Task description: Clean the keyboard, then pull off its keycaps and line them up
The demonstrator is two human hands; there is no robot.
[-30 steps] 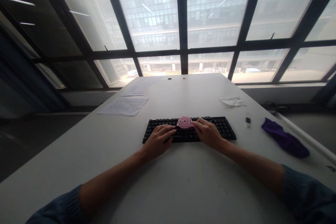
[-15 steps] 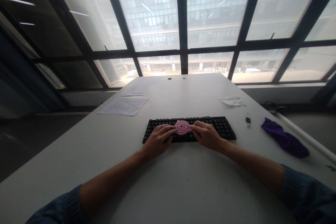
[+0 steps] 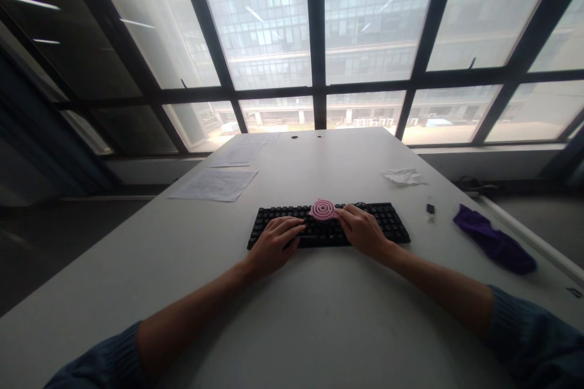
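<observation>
A black keyboard (image 3: 319,241) lies across the white table. Over its middle is a round pink object (image 3: 323,209) with spiral rings and short bristles along its lower edge. My right hand (image 3: 364,230) pinches the right side of this pink piece between thumb and fingers. To the left, my left hand (image 3: 275,244) rests on the keyboard's left part, fingers slightly bent and apart, holding nothing and separate from the pink piece.
Printed papers (image 3: 214,185) lie at the left of the table (image 3: 314,164). Crumpled white tissue (image 3: 403,177), a small dark item (image 3: 430,209) and a purple cloth (image 3: 495,239) are on the right. Large windows stand beyond the far edge.
The pink piece has moved slightly up and to the right with my right hand. My left hand has let go of it and stays almost where it was.
</observation>
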